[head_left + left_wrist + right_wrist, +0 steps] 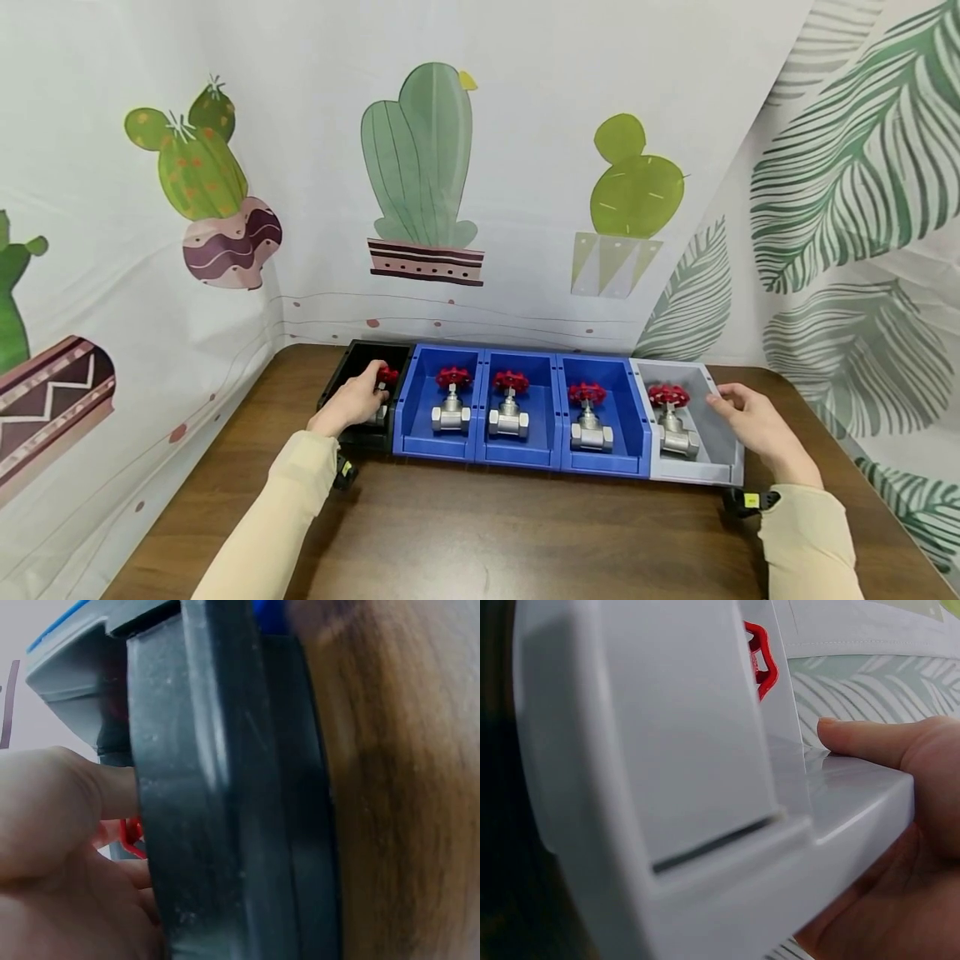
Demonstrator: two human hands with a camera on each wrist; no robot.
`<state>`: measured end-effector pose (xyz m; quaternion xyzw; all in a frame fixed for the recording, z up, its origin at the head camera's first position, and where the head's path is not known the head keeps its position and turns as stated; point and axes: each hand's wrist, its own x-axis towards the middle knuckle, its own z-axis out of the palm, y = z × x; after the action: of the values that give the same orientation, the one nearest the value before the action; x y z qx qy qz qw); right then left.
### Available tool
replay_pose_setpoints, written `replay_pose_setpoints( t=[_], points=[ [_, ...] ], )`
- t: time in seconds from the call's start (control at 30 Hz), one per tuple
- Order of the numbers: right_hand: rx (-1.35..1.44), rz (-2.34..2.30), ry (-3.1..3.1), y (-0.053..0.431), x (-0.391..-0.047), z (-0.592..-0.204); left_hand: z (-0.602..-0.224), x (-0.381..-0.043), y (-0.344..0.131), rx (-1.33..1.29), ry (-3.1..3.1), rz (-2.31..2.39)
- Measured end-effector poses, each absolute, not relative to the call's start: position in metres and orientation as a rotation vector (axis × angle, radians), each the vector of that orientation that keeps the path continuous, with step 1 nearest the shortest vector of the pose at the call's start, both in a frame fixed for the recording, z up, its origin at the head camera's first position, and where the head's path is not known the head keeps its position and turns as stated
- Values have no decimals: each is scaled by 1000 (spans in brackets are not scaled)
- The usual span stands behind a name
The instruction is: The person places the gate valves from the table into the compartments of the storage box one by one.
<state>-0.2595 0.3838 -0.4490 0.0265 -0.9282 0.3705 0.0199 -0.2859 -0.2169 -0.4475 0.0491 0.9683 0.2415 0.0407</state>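
In the head view my left hand reaches into the black bin at the left end of a row. Its fingers and thumb grip a gate valve with a red handwheel, whose metal body is partly hidden by the hand. The left wrist view shows the thumb and the red wheel behind the bin's dark wall. At the other end my right hand holds the right side wall of the grey bin, thumb over the rim, fingers outside. A second gate valve leans inside that bin.
Three blue bins stand side by side between the black and grey ones, each with a red-wheeled valve inside. The row sits towards the back of a brown wooden table. Behind it hangs a cloth printed with cacti and leaves.
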Motion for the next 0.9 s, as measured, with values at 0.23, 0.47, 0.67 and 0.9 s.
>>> replay_pose_setpoints(
  t=[0.23, 0.47, 0.67, 0.9],
  points=[
    [86, 1161, -2880, 384, -260, -449, -446, -286, -215, 101, 2946, 732],
    [91, 1157, -2878, 385, -261, -449, -448, -283, -214, 105, 2980, 730],
    [72, 1153, -2887, 384, -260, -450, -448, -283, -212, 68, 2947, 749],
    [69, 1160, -2901, 384, -259, -447, -444, -281, -210, 75, 2945, 738]
  ],
)
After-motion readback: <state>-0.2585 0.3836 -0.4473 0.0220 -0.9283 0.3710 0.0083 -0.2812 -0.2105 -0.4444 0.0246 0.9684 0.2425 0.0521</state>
